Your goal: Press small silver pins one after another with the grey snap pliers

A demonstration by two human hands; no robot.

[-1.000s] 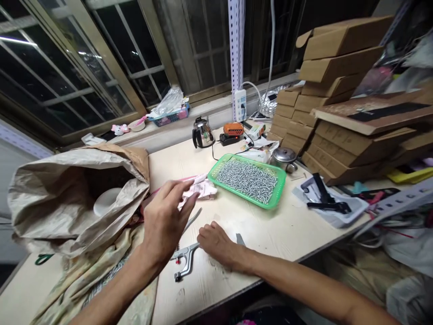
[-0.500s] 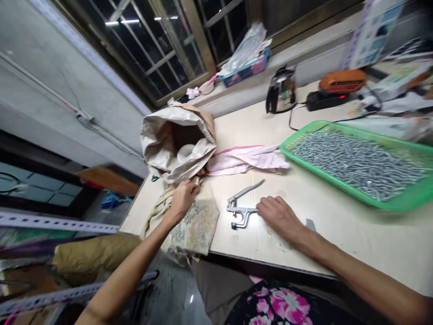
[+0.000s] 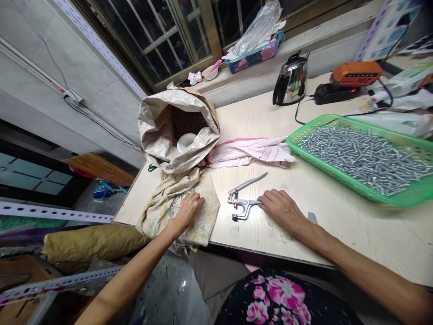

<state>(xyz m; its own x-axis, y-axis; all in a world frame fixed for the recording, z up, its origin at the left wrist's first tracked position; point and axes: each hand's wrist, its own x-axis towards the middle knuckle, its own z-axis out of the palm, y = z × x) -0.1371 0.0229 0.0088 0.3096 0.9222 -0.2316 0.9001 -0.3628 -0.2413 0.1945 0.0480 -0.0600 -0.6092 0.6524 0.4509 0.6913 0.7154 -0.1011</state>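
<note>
Silver snap-fastener pliers (image 3: pixel 242 205) lie on the table with their handles spread and a red piece at the jaw. My right hand (image 3: pixel 279 208) is closed over the end of their lower handle, knuckles up. My left hand (image 3: pixel 190 208) rests with curled fingers on a yellowish patterned cloth (image 3: pixel 207 219) at the table's front left. Small metal pins (image 3: pixel 175 204) are scattered on that cloth beside the hand. Whatever the left fingertips hold, if anything, is hidden. Behind the cloth, an open woven sack (image 3: pixel 154 131) contains dark small pieces and a white bowl (image 3: pixel 186 142).
A green basket (image 3: pixel 324 174) full of metal pins stands at the right. A pink-white towel (image 3: pixel 250 152) lies between sack and basket. Farther back are a steel kettle (image 3: pixel 292 79) and an orange battery (image 3: pixel 356 73) on a black charger. The table's front edge is near my body.
My left hand has come back from the sack's mouth edge toward me, down onto the patterned cloth, uncovering the pins there. My right hand stays at the pliers. The view has shifted slightly.
</note>
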